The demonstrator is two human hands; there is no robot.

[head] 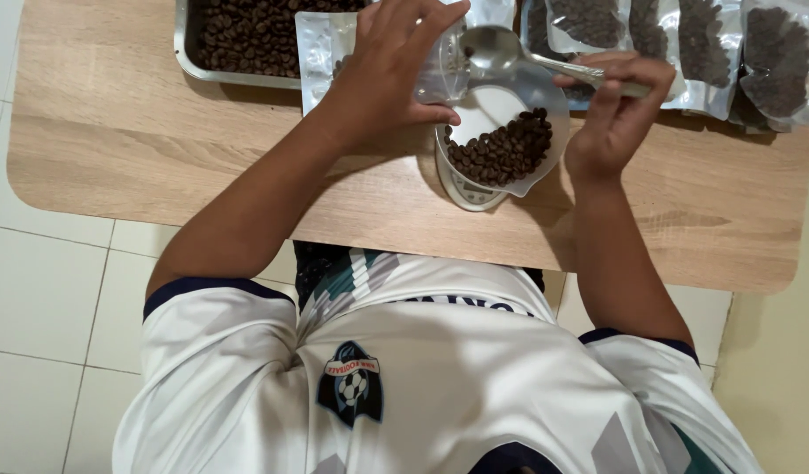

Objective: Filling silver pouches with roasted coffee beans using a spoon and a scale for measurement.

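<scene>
Left hand [383, 75] grips an unfilled clear pouch [440, 75]; right hand [611, 105] pinches an empty spoon [492, 48] above the partly filled bowl [510, 145] on the table [115, 132]. Sealed bags [773, 61] wait alongside.

A bowl [510, 145] of beans sits on a scale [468, 191], tray [187, 53] behind-left, pouches [755, 61] behind-right.

even, moderately bright light from overhead. soft shadows fall toward 6 o'clock beneath the forearms on the wooden table [115, 132]. glare on the spoon [492, 48] bowl and clear pouches [777, 61] at 1 o'clock. focus sharp centrally; slight wide-angle stretch at edges.
</scene>
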